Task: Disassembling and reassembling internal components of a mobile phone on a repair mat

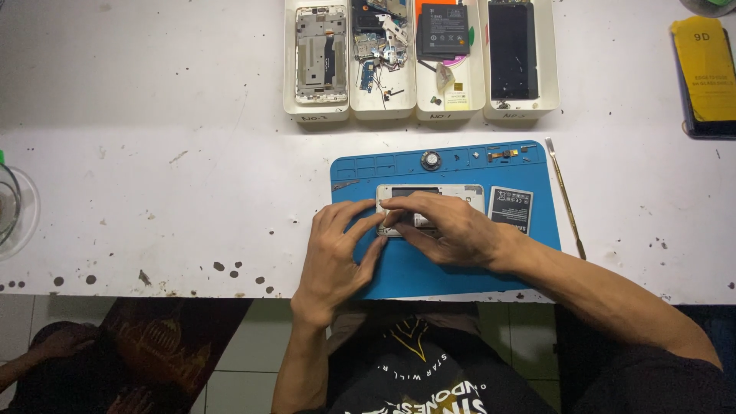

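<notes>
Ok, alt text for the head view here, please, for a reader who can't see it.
Both hands, left hand and right hand, press on an opened phone body lying on a blue work mat, with a loose battery beside it. Four white trays of phone parts stand behind on the white table.

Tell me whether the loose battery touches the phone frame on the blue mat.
Apart. The head view shows a strip of blue mat between the battery and the phone frame.
</notes>
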